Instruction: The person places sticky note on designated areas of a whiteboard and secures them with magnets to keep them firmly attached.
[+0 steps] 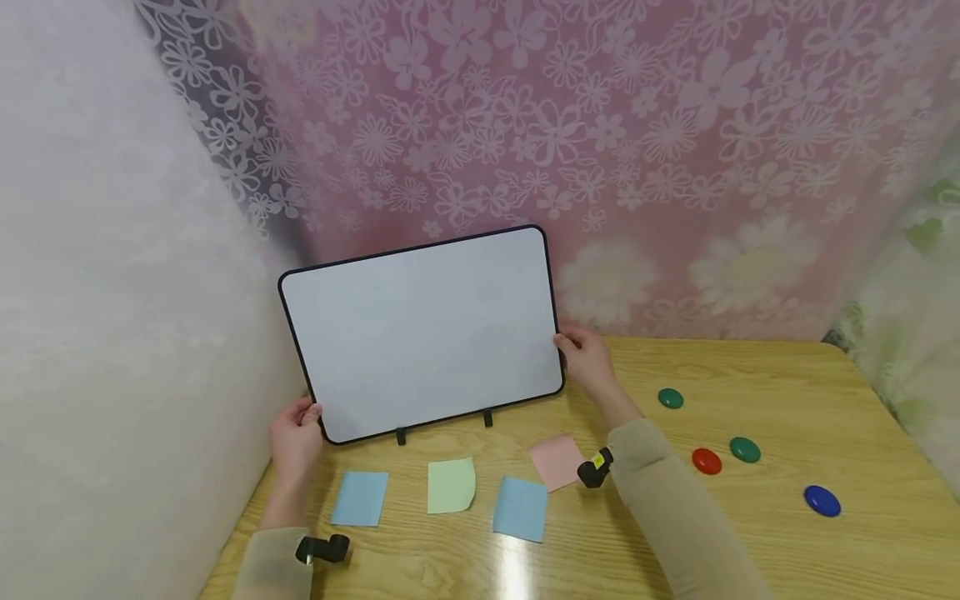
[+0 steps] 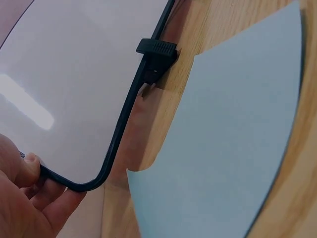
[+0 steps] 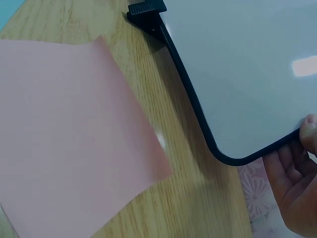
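A blank whiteboard with a thin black frame stands tilted back at the far side of the table, its left end nearer to me. Two black stand clips show along its bottom edge; one clip is close up in the left wrist view. My left hand grips the board's lower left side, thumb on the front and fingers behind. On the right side, my right hand pinches the frame just above the lower corner. In the right wrist view the thumb lies on the white face and the fingers curl beneath the frame.
In front of the board lie two blue sticky notes, one left and one right, a green note and a pink note. Two green magnets, a red magnet and a blue magnet sit at right. A pale wall borders the left.
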Tool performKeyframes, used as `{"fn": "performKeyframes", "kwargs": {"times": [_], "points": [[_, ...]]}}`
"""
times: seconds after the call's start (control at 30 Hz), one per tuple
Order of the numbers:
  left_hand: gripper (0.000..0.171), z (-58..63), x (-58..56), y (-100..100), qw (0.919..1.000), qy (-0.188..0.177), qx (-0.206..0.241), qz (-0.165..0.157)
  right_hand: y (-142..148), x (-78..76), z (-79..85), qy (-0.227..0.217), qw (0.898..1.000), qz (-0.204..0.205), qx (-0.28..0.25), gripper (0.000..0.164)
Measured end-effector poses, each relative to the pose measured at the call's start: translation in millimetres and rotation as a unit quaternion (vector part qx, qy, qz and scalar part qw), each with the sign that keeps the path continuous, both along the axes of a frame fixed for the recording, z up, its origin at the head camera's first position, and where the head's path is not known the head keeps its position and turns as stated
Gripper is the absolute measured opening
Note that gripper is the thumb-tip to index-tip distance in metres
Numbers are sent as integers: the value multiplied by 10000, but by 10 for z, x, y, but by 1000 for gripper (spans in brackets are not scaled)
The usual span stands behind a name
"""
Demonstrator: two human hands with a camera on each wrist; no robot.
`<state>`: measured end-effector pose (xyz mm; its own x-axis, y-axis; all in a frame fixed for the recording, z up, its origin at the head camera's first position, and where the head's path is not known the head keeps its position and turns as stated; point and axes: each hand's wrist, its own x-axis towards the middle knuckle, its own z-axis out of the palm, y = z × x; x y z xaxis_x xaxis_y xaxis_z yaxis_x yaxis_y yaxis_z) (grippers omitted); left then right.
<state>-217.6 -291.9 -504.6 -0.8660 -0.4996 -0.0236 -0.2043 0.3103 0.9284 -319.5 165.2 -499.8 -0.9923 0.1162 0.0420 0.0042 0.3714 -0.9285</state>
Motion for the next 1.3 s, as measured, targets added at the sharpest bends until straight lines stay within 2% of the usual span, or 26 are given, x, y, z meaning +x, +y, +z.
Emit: {"fn": "performKeyframes", "kwargs": {"times": [0.23,0.43,0.67,0.83,1.1,1.3], "points": [[36,-9,-52,17,9998,-39,-136,-139,59,55,-30,-224,9988,-1,-440,41],[36,1,-85,63,10000,-1,-69,-59,98,93,-50,-259,9986,-22,-471,43],[33,0,-145,120,9997,86,-112,-175,184,150,-71,-267,9981,-111,-542,41],[31,-11,-182,140,9996,67,-180,-199,244,189,-74,-301,9981,-19,-546,41],[25,-39,-246,183,9957,238,-829,-349,370,231,-70,-541,9968,157,-565,49],[24,-52,-324,286,9959,277,-659,-550,522,298,-56,-528,9975,136,-461,52]]}}
